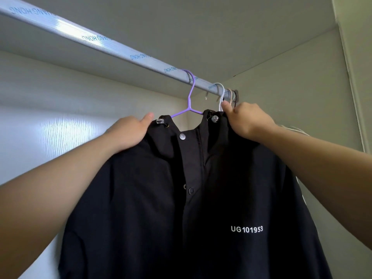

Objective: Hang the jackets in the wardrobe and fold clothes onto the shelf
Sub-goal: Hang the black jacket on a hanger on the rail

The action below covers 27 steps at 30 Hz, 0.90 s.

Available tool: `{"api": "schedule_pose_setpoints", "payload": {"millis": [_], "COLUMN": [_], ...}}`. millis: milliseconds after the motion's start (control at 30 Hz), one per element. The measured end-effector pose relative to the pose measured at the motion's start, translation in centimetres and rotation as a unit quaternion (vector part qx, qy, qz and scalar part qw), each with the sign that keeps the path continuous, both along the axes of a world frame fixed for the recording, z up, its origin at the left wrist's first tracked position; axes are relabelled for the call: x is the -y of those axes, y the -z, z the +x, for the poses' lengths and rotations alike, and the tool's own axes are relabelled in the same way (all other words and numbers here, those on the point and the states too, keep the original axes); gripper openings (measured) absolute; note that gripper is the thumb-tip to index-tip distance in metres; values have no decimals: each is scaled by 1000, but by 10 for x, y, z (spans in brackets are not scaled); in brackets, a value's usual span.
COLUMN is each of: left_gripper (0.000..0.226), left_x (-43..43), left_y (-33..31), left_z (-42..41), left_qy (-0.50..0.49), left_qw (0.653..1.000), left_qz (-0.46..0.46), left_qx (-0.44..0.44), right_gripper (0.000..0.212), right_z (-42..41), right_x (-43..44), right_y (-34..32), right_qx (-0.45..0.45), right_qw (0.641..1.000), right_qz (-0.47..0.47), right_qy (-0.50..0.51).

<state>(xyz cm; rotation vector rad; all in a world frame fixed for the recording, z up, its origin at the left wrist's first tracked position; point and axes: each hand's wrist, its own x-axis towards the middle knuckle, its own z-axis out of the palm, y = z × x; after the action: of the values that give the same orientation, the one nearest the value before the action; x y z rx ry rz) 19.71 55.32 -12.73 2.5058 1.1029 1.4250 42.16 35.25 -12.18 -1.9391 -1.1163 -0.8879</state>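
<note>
Jacket gripped at both shoulders, up by the collar. Right hand: fingers clenched in a fist on the shoulder fabric, thumb pointing up beside the collar. Left hand: thumb lies along the top edge of the other shoulder, and the rest of the fingers curl over the cloth with the tips hidden from me. I read both as grasping the jacket. It is black, front toward me, with snap buttons down the placket and white print UG101953 on the chest. It sits on a purple hanger whose hook is over the wardrobe rail, so the jacket hangs inside the wardrobe, toward the rail's right end. Just right of it on the rail is a white hanger, then a few more hooks bunched against the side wall. Something pale shows behind the right forearm; I cannot tell what. The back wall is pale with a patch of light.
</note>
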Motion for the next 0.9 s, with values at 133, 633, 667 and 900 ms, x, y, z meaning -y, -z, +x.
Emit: {"api": "schedule_pose_setpoints", "payload": {"millis": [133, 633, 667, 900], "left_gripper": [73, 64, 64, 73], "left_x": [-11, -62, -62, -76], "left_y": [9, 144, 156, 161], "left_z": [-3, -67, -69, -110], "left_qy": [-78, -70, -77, -191], "left_qw": [988, 980, 980, 972], "left_qz": [112, 65, 57, 20], "left_qx": [72, 173, 174, 137], "right_gripper": [75, 34, 35, 47], "right_z": [1, 32, 32, 48], "right_x": [2, 43, 43, 68], "right_y": [11, 155, 160, 153], "right_qx": [-3, -100, -121, -100], "right_qw": [996, 977, 976, 984], "right_qz": [49, 185, 181, 128], "right_qy": [78, -30, -21, 73]}}
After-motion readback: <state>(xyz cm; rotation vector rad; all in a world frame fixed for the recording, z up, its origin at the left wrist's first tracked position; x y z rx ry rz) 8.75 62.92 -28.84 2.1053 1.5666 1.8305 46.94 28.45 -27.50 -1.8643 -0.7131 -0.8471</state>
